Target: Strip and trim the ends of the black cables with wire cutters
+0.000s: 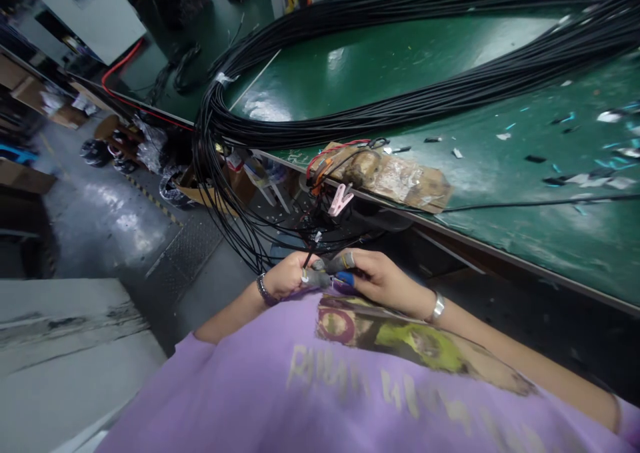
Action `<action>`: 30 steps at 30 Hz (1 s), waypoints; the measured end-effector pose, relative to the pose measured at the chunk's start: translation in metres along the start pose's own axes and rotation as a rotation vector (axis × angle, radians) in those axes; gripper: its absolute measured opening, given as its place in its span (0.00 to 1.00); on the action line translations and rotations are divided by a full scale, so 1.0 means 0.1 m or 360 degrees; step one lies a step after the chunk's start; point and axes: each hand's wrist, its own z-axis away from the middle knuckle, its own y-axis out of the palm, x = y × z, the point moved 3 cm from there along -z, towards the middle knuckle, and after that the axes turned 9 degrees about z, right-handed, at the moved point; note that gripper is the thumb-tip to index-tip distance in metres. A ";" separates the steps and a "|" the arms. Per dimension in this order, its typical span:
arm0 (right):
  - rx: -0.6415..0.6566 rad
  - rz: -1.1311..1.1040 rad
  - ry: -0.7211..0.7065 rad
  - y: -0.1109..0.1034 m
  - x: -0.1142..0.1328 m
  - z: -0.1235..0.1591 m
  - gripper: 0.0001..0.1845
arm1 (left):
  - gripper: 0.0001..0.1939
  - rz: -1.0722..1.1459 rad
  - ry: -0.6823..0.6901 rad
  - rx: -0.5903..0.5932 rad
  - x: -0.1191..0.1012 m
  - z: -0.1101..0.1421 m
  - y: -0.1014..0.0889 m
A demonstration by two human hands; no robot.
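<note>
My left hand [290, 274] is closed in a pinch on a black cable [309, 258], close to my body at the table's edge. A short length of it sticks up past the fingers, with a small whitish tip. My right hand [383, 278] meets the left fingertips, its thumb and fingers pressed together; what lies between them is too small to make out. Grey wrapping covers fingertips of both hands, and a blue covering shows on the right hand. Just beyond them, a bundle of black cables [205, 136] droops over the table edge.
The bundle loops across the green table [360, 60]. At its near edge lies a worn wooden block [425, 185] with red and orange wires and a pink clip [341, 200]. Cut scraps [595, 180] litter the right side. A cardboard box [220, 196] stands below.
</note>
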 end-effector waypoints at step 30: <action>-0.0186 -0.0573 0.0629 -0.08 -0.03 -0.11 0.08 | 0.21 -0.0392 0.0699 -0.0212 -0.05 0.00 0.03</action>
